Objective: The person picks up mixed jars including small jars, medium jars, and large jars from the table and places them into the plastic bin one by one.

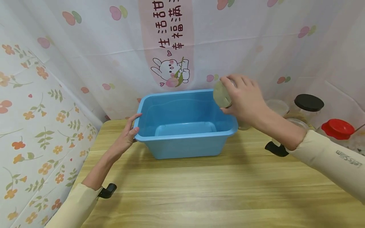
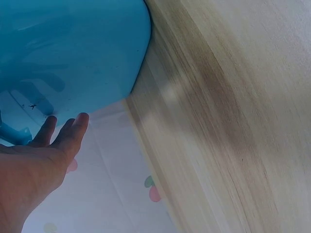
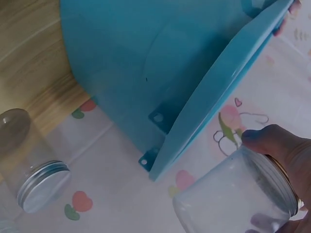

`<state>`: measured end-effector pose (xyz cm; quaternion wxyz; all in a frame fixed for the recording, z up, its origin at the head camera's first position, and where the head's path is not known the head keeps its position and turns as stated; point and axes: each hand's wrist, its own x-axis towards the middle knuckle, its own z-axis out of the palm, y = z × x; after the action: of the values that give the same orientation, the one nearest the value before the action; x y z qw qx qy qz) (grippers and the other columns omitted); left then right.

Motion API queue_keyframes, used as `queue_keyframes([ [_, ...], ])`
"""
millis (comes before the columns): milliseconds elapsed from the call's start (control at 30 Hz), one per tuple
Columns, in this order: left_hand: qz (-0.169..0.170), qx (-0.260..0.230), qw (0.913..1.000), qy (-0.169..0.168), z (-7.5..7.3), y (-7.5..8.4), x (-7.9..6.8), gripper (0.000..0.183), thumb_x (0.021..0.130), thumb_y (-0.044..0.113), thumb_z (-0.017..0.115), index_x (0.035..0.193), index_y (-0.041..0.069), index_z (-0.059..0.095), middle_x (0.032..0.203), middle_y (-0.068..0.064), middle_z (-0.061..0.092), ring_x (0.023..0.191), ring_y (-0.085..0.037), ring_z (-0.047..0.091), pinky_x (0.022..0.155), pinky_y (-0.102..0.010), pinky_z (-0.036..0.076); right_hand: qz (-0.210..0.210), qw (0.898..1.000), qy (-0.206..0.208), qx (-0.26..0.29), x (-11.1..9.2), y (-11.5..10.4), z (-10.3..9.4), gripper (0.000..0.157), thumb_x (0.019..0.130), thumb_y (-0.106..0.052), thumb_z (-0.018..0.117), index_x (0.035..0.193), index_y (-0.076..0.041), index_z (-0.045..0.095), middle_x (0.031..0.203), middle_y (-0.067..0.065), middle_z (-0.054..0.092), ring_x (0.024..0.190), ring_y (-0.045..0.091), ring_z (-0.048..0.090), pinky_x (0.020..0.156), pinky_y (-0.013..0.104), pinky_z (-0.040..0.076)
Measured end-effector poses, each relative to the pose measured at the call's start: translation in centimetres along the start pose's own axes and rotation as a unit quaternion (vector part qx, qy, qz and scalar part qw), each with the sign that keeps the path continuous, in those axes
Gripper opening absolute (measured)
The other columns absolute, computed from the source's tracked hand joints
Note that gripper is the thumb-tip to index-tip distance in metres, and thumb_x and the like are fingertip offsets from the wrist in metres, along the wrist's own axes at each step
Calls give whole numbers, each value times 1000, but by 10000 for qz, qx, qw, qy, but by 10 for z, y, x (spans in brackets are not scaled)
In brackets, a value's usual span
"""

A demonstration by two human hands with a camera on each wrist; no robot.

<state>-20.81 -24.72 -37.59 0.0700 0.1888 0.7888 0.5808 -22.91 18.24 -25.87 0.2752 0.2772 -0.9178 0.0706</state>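
Observation:
A light blue plastic basin [image 1: 186, 145] stands on the wooden table against the curtain. My left hand [image 1: 125, 136] holds its left rim, thumb at the edge; in the left wrist view, fingers [image 2: 73, 136] reach along the basin's outer wall. Above the basin's right end, my right hand [image 1: 246, 98] grips a clear jar [image 1: 221, 95], tilted on its side with its base facing left. The right wrist view shows that jar [image 3: 228, 194] see-through, with a metallic ring at the end in my palm, close to the basin rim [image 3: 214, 92].
On the right of the table stand several clear jars, one with a black lid [image 1: 309, 102] and one with a red lid [image 1: 339, 128]. Another clear jar [image 3: 34, 160] with a silver lid is beside the basin. Patterned curtains [image 1: 114, 47] enclose the back and sides.

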Motion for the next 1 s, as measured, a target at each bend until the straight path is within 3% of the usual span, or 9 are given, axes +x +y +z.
queue_keyframes([
  [200, -12, -45, 10000, 1, 1, -1, 2, 55, 110, 29, 33, 161, 27, 13, 161, -21, 13, 135, -50, 35, 101, -68, 35, -133, 9987, -50, -482, 2, -13, 5, 93, 63, -29, 98, 137, 0, 50, 129, 26, 54, 118, 47, 50, 92, 65, 42],
  [667, -24, -62, 10000, 29, 1, 0, 1, 54, 111, 30, 32, 162, 27, 13, 164, -17, 5, 138, -52, 30, 101, -71, 32, 1, 9940, -712, -833, 14, -51, 14, 89, 67, -32, 97, 134, 0, 48, 128, 27, 53, 123, 47, 46, 96, 73, 36],
  [1000, -38, -83, 9999, 83, 2, 0, 1, 54, 110, 29, 32, 161, 26, 14, 163, -18, 6, 136, -52, 33, 100, -71, 33, 204, 9834, -1339, -1204, 23, -66, 16, 92, 70, -37, 94, 140, -1, 46, 126, 25, 53, 119, 45, 47, 91, 68, 38],
])
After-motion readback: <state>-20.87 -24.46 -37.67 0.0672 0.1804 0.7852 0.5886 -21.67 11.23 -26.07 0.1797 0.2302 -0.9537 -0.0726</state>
